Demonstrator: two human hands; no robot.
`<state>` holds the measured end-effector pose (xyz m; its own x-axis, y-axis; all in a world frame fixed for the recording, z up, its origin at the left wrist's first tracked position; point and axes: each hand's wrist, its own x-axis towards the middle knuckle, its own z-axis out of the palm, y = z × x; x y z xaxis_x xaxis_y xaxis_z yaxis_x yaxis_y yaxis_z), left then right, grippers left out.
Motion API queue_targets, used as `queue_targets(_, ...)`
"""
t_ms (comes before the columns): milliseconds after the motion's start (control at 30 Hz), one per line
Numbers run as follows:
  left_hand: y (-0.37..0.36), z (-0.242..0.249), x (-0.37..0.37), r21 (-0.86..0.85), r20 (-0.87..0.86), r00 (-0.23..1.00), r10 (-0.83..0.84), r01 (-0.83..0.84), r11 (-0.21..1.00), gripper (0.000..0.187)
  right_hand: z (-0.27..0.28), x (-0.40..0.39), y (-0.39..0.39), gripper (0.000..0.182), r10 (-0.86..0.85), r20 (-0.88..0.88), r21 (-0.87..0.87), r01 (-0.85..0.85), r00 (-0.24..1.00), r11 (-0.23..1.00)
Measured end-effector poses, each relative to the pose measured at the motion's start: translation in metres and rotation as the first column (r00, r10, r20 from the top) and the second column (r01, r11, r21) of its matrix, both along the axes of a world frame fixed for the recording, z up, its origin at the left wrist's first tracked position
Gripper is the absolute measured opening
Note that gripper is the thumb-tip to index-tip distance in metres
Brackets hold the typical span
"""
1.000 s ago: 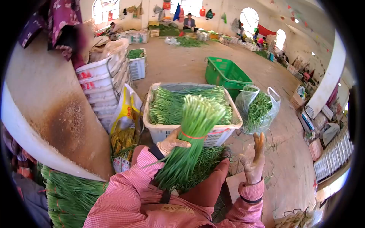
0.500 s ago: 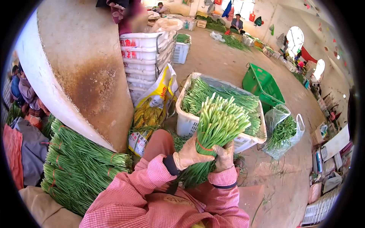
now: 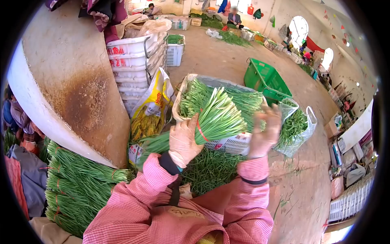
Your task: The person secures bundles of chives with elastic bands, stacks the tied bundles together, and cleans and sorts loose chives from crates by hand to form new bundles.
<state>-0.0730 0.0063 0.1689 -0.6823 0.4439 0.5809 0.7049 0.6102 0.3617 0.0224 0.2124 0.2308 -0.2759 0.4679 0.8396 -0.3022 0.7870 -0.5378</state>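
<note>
My left hand (image 3: 187, 139), in a thin pale glove, is closed around a bunch of garlic chives (image 3: 221, 116) bound with a red band. The bunch lies tilted, its pale cut ends up to the right and its green leaves trailing down to the left. To the right of those ends, apart from them, my gloved right hand (image 3: 265, 128) is raised with its fingers apart and blurred by motion; nothing shows in it. Behind the bunch stands a white crate (image 3: 231, 143) of chives. Loose chives (image 3: 211, 171) lie below, near my lap.
Banded chive bunches (image 3: 79, 187) are piled at my left beside a stained pillar (image 3: 87, 93). Stacked white crates (image 3: 128, 61) and a yellow-white sack (image 3: 152, 101) stand ahead. A green crate (image 3: 266, 79) and a clear bag of greens (image 3: 294, 128) are to the right. People sit farther off.
The bunch has swung from upright to tilted and moved left with my left hand. My right hand has let go of it and moved up to the right. The view has shifted slightly right.
</note>
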Motion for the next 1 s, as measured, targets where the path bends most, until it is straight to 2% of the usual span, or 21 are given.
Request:
queue_targets(33, -0.013, 0.003, -0.011, -0.019, -0.098, 0.995, -0.013, 0.011, 1.0, 0.08, 0.009, 0.012, 0.012, 0.027, -0.279, 0.058, 0.23, 0.259, 0.958, 0.938)
queue_targets(67, -0.019, 0.008, -0.018, -0.06, -0.122, 0.993, -0.006, -0.001, 0.998, 0.08, 0.008, 0.016, 0.011, 0.027, -0.281, 0.058, 0.231, 0.261, 0.958, 0.937)
queue_targets(100, -0.018, 0.016, -0.019, -0.108, -0.144, 0.989, -0.02, 0.004, 0.994, 0.08, 0.014, 0.025, 0.0, 0.031, -0.154, 0.175, 0.13, 0.132, 0.972, 0.983)
queue_targets(167, -0.017, 0.022, -0.015, -0.114, -0.125, 0.991, -0.04, 0.026, 0.993, 0.077, 0.024, 0.011, -0.046, 0.037, -0.204, 0.306, 0.327, 0.098, 0.93, 0.94)
queue_targets(200, -0.015, 0.022, -0.013, -0.138, -0.183, 0.981, -0.062, 0.037, 0.99, 0.077, 0.026, 0.002, -0.067, 0.038, -0.413, 0.283, 0.6, 0.176, 0.866, 0.781)
queue_targets(233, -0.015, 0.024, -0.013, -0.147, -0.244, 0.968, -0.057, 0.022, 0.989, 0.076, 0.021, -0.001, -0.063, 0.037, -0.354, 0.299, 0.546, 0.146, 0.886, 0.825)
queue_targets(267, -0.016, 0.028, -0.01, -0.131, -0.218, 0.973, -0.078, 0.05, 0.99, 0.077, 0.009, -0.012, -0.06, 0.037, -0.401, 0.319, 0.611, 0.137, 0.859, 0.78)
queue_targets(333, -0.022, 0.031, -0.011, -0.157, -0.215, 0.971, -0.1, 0.066, 0.985, 0.078, -0.007, -0.025, -0.044, 0.025, -0.305, 0.39, 0.459, 0.103, 0.869, 0.882)
queue_targets(400, -0.037, 0.027, -0.017, -0.178, -0.202, 0.977, -0.07, 0.033, 0.983, 0.078, -0.017, -0.014, 0.006, 0.019, -0.486, 0.255, 0.434, 0.35, 0.836, 0.83)
queue_targets(433, -0.033, 0.024, -0.023, -0.229, -0.286, 0.934, -0.216, 0.153, 0.961, 0.073, -0.022, -0.01, 0.032, 0.017, -0.566, 0.199, 0.399, 0.461, 0.8, 0.793)
queue_targets(467, -0.037, 0.019, -0.031, -0.288, -0.358, 0.877, -0.321, 0.223, 0.931, 0.067, -0.021, 0.006, 0.045, 0.034, -0.65, 0.431, 0.522, 0.415, 0.626, 0.746)
queue_targets(533, -0.064, 0.017, -0.036, -0.331, -0.451, 0.794, -0.408, 0.276, 0.902, 0.057, -0.03, 0.015, 0.051, 0.056, -0.336, 0.586, 0.334, 0.158, 0.737, 0.929)
queue_targets(567, -0.076, 0.019, -0.031, -0.31, -0.493, 0.781, -0.383, 0.253, 0.916, 0.052, -0.044, 0.017, 0.05, 0.053, 0.094, 0.541, -0.044, -0.084, 0.836, 0.996)
queue_targets(600, -0.083, 0.013, -0.025, -0.3, -0.5, 0.745, -0.442, 0.33, 0.895, 0.046, -0.054, -0.002, 0.028, 0.053, 0.373, 0.485, -0.276, -0.266, 0.791, 0.923)
queue_targets(633, -0.088, 0.006, -0.018, -0.293, -0.506, 0.703, -0.499, 0.404, 0.867, 0.041, -0.058, -0.018, -0.003, 0.053, 0.516, 0.485, -0.381, -0.36, 0.706, 0.852)
queue_targets(667, -0.092, 0.0, -0.013, -0.29, -0.513, 0.657, -0.553, 0.474, 0.831, 0.036, -0.062, -0.029, -0.031, 0.053, 0.606, 0.506, -0.446, -0.416, 0.613, 0.793)
queue_targets(700, -0.105, -0.01, 0.001, -0.332, -0.555, 0.676, -0.486, 0.355, 0.874, 0.037, -0.066, -0.04, -0.064, 0.053, 0.695, 0.53, -0.5, -0.482, 0.487, 0.719)
queue_targets(767, -0.097, -0.046, 0.011, -0.361, -0.598, 0.644, -0.478, 0.316, 0.877, 0.041, -0.067, -0.05, -0.108, 0.053, 0.764, 0.559, -0.551, -0.544, 0.323, 0.633)
queue_targets(833, -0.099, -0.057, 0.017, -0.263, -0.634, 0.632, -0.446, 0.365, 0.893, 0.035, -0.068, -0.055, -0.134, 0.053, 0.795, 0.571, -0.574, -0.592, 0.204, 0.565)
queue_targets(867, -0.105, -0.063, 0.023, -0.219, -0.604, 0.683, -0.411, 0.353, 0.91, 0.038, -0.069, -0.055, -0.144, 0.054, 0.806, 0.573, -0.592, -0.606, 0.148, 0.531)
queue_targets(1000, -0.137, -0.073, 0.043, -0.299, -0.355, 0.935, -0.011, -0.103, 0.949, 0.054, -0.065, -0.06, -0.169, 0.054, 0.816, 0.578, -0.632, -0.648, -0.03, 0.424)
